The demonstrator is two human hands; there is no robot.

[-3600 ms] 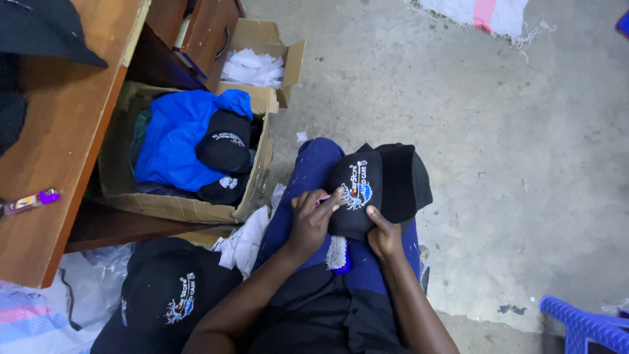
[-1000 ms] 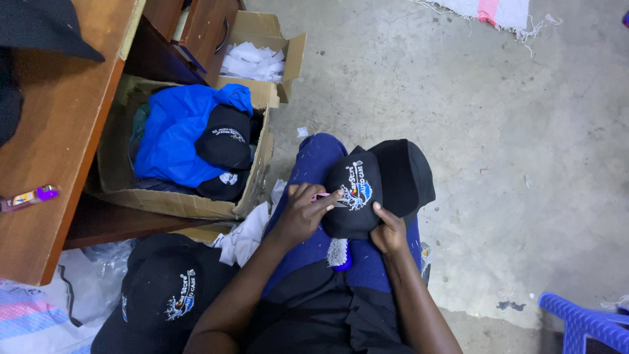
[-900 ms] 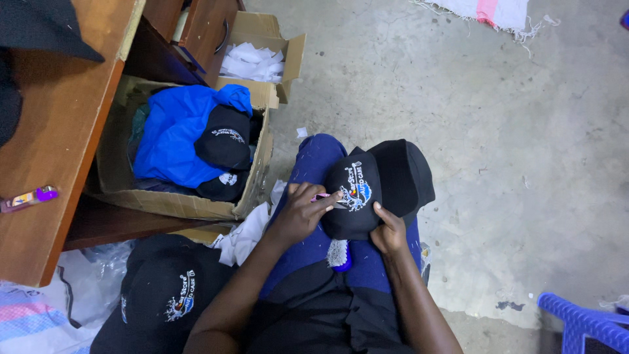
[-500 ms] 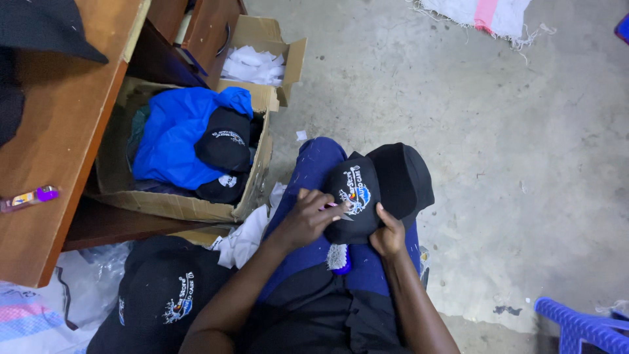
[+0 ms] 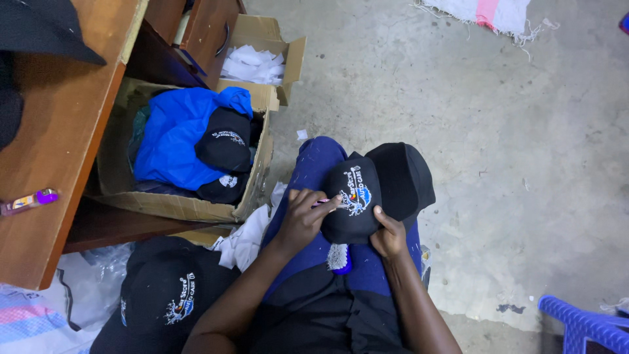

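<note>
Black embroidered cap (image 5: 357, 200) is clamped from below by the right hand (image 5: 388, 236) while a thin tool (image 5: 322, 202), pinched in the left hand (image 5: 303, 216), is worked at its logo, with finished-looking caps (image 5: 224, 145) piled in the cardboard box (image 5: 196, 208) beyond the left hand.

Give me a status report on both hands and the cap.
Left hand pinches thin pink tool against black embroidered cap. Right hand in grip on cap's lower edge. Cap rests on lap; nothing blocking.

From my seat the light is soft and even, brightest on the concrete floor (image 5: 498, 131) to the right. Left of that floor, the space under the wooden desk (image 5: 59, 164) falls into deep shadow. The black cap (image 5: 357, 196) loses its folds in darkness. No glare; focus is fairly sharp, slightly softer toward the corners
</note>
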